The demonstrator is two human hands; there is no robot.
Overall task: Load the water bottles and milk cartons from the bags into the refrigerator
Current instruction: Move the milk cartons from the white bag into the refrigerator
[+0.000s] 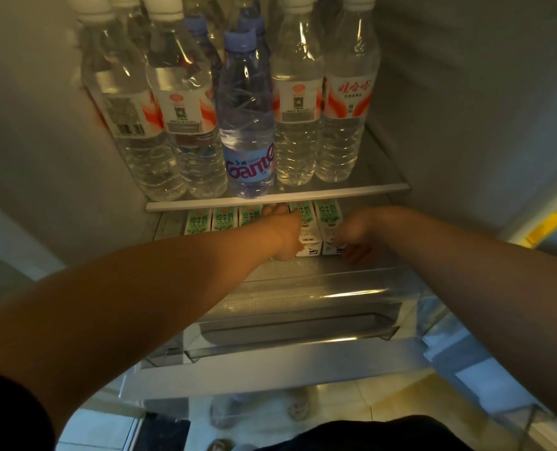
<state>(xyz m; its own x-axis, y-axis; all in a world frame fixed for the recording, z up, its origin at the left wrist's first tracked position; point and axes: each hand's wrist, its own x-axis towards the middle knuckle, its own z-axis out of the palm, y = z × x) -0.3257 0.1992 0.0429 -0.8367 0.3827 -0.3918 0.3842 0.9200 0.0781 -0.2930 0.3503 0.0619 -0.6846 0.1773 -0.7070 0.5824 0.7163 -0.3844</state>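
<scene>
Below centre frame, the left hand [287, 234] is gripping a milk carton [307, 224] in the carton row [225, 218], while the right hand [355, 234] is curling beside the end carton [330, 218], hold unclear; a crooked push is risking toppled neighbours. The lower shelf [303, 265] is sitting cramped under the glass shelf [303, 194] carrying water bottles [248, 125].

Two bare arms reach forward and slightly down, hands close together.

The left arm crosses from the lower left, a dark sleeve [7, 415] at its upper end, forearm straight. The left hand [285, 234] has its fingers [274, 209] curled above and its thumb low, gripping the side of a milk carton [307, 219]. The right arm comes in from the right, its wrist bent downward. The right hand [352, 237] hangs with fingers curled under; whether it holds anything is unclear.
</scene>
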